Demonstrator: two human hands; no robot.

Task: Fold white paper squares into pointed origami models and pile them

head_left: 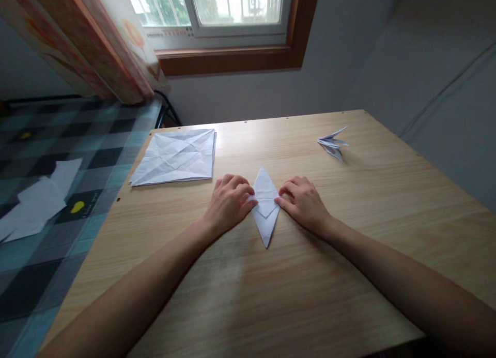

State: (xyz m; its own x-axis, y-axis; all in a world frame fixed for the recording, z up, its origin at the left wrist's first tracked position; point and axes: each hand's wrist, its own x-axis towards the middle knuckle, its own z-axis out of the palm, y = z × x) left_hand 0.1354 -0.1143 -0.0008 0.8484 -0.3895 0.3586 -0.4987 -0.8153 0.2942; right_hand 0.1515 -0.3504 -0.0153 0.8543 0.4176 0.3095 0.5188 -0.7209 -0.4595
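A white folded paper diamond [265,200] lies on the wooden table [240,316], its long points facing toward and away from me. Creases and a smaller V-shaped flap show on its upper face. My left hand [231,199] pinches the diamond's left corner between thumb and curled fingers. At the opposite corner, my right hand [302,200] pinches the paper the same way. Both hands rest low over the tabletop.
Creased white paper sheets [178,156] are stacked at the table's back left. A folded paper piece with pointed flaps [333,142] sits at the back right. Left of the table, loose paper [39,205] lies on a checked cloth [27,275]. Behind are a window and curtain [96,43].
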